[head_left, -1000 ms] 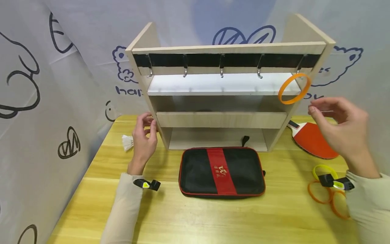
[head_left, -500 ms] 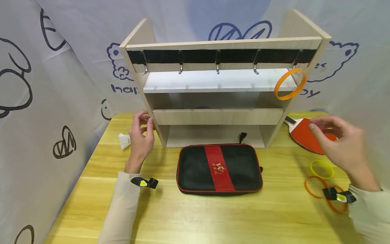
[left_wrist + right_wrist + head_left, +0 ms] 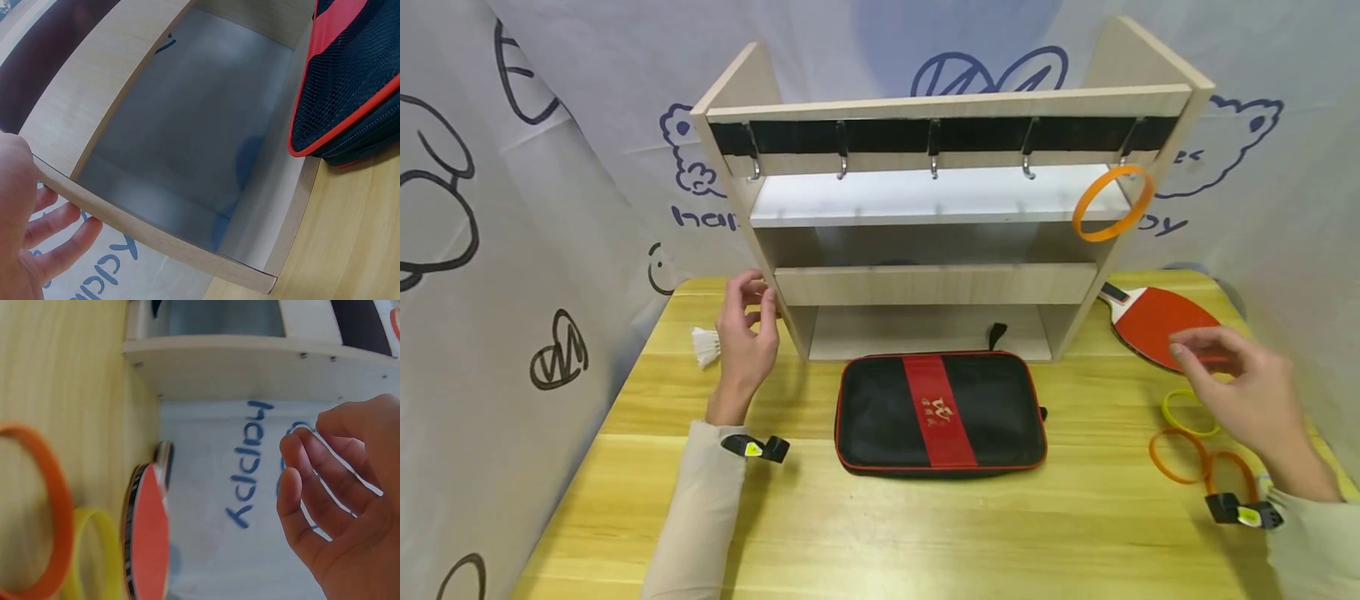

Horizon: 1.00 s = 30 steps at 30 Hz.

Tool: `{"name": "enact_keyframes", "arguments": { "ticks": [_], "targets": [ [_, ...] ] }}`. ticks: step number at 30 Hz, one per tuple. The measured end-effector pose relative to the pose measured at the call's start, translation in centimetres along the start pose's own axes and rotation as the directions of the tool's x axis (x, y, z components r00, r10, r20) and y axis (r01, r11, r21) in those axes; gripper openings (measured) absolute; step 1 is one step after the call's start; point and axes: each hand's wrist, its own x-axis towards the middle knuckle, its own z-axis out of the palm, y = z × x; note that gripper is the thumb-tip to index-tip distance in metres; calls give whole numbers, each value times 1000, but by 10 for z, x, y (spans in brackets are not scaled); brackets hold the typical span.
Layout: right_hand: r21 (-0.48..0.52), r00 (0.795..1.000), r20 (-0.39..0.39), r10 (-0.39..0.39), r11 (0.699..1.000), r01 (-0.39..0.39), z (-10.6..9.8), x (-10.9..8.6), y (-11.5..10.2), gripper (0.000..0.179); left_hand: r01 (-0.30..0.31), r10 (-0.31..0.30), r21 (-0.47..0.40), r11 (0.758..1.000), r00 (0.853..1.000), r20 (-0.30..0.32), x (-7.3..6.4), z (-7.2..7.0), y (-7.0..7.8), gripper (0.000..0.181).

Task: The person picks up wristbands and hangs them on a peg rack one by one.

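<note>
My left hand (image 3: pixel 747 337) is at the left side panel of a pale wooden rack (image 3: pixel 932 287). In the left wrist view its thumb is at the panel's front edge and its fingers bend along the outer face, holding it. An orange ring (image 3: pixel 1081 218) hangs from the far right hook (image 3: pixel 1123 158) of the rack. My right hand (image 3: pixel 1251 396) hovers at the right with loosely bent fingers and nothing between them. Below and beside it on the table lie a yellow ring (image 3: pixel 1168 412) and two orange rings, one of them (image 3: pixel 1159 468) farther left.
A black zip case (image 3: pixel 880 417) with a red band lies before the rack. A red table tennis bat (image 3: pixel 1165 321) rests right of it, and a white shuttlecock (image 3: pixel 704 346) lies left of my left hand. Several metal hooks (image 3: pixel 934 167) line the rack's black strip.
My right hand has come down from beside the hanging orange ring toward the rings on the table. My left hand stays at the rack's side. The head view has shifted slightly.
</note>
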Motion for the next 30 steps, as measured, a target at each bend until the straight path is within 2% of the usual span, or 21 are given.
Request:
{"name": "enact_keyframes", "arguments": {
  "ticks": [4,11,18,24,30],
  "targets": [
    [-74,999,26,47,996,-45,-1,-8,9,16,6,-6,-1,1000,1000,7,0,1,-1,27],
    [-208,996,77,49,978,-33,-6,-21,23,14,8,-8,-5,1000,1000,8,-2,1,-1,27],
    [-264,993,86,77,963,-52,-11,-32,39,10,7,-7,-6,1000,1000,13,-2,0,-1,27],
    [-348,985,118,126,934,-78,-13,-36,52,9,-4,4,1,1000,1000,9,-1,-1,-1,27],
    [-383,980,118,159,918,-103,-15,-38,61,8,-6,6,3,1000,1000,10,0,-2,-1,27]
  ]
}}
